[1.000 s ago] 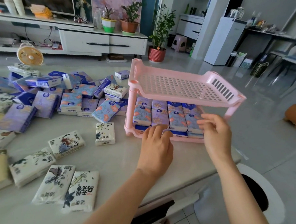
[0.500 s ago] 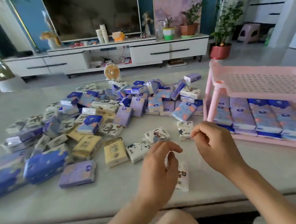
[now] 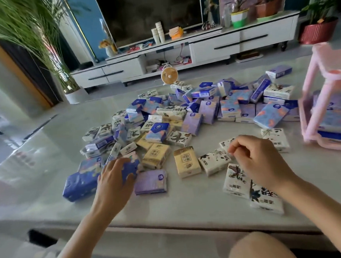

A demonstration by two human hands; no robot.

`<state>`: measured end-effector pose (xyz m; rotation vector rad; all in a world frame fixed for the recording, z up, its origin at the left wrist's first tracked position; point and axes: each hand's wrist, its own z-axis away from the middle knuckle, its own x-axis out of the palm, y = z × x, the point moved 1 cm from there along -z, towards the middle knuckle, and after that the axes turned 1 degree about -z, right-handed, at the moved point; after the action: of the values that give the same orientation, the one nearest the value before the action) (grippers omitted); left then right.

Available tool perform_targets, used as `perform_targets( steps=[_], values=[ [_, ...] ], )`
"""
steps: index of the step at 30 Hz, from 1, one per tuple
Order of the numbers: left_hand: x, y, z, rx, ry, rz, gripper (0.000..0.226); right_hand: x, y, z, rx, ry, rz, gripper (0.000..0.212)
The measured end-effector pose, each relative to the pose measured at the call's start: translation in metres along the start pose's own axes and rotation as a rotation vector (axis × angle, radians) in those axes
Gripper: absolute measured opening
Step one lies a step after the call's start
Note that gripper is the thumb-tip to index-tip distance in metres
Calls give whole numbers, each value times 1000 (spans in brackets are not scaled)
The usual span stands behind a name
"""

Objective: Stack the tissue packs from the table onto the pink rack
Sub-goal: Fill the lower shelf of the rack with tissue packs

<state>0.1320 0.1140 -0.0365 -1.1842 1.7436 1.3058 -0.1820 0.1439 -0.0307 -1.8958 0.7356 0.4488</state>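
Since half a second ago the left hand [image 3: 115, 182] has gone from the near middle of the table [image 3: 190, 203] out to the left, and the view has swung left with it, so the rack [image 3: 325, 59] now shows only in part at the right edge. That hand lies on a blue pack [image 3: 129, 168] at the near left end of the pile [image 3: 184, 116], fingers curved over its far side and thumb against its near side, holding it where it lies. A purple pack [image 3: 151, 182] lies just right of the thumb, and a yellow pack [image 3: 186, 161] further right. The right hand [image 3: 261, 161] hangs above the white packs [image 3: 213, 162] near the table's front edge, fingers loosely curled with their tips close together, holding nothing. Most packs are heaped across the middle of the table, reaching to the rack's left leg. Blue and purple packs fill the rack's lower shelf in a row. A small fan [image 3: 169, 75] stands at the far edge.
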Motion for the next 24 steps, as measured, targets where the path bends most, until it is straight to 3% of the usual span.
perform_targets(
  steps=[5,8,16,20,24],
  values=[
    [-3,-22,7,-5,44,17,39,36,-42,20,-161,-184,0,20],
    [-1,-20,12,2,62,42,37,61,-54,25,-191,-349,39,37],
    [-3,19,-14,124,32,38,32,98,-68,1,-247,-481,188,61],
    [5,43,-51,81,-117,40,43,113,-72,-5,-280,-575,196,75],
    [21,52,-90,-2,-234,32,57,125,-69,-9,-319,-564,239,73]
  ],
)
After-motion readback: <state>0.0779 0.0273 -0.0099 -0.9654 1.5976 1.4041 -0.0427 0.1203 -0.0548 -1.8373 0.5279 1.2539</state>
